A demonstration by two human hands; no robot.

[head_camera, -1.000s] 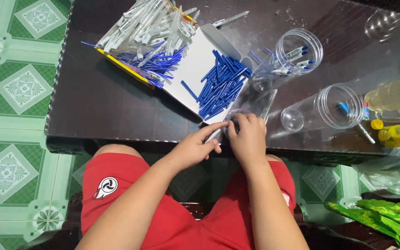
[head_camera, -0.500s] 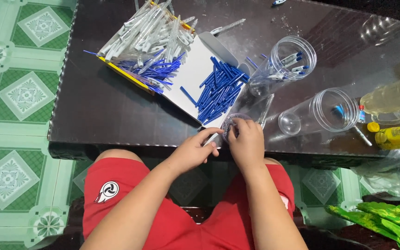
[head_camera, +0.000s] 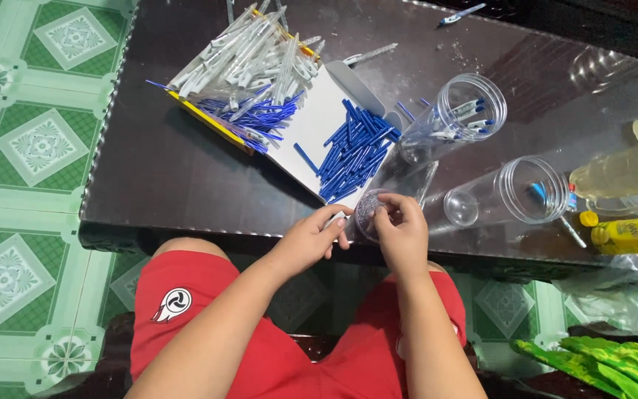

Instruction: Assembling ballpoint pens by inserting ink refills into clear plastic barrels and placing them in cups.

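Low in the centre of the frame, the left hand pinches a small pale pen part, fingers closed on it. The right hand curls around a clear plastic jar lying beside the blue tubes on the dark table.

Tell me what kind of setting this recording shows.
Probably a home used for piecework: a low dark table on green patterned floor tiles, with a tray of blue pen parts and clear plastic jars.

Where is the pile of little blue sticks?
The blue sticks lie on the white tray mid-table, left of the clear jar.
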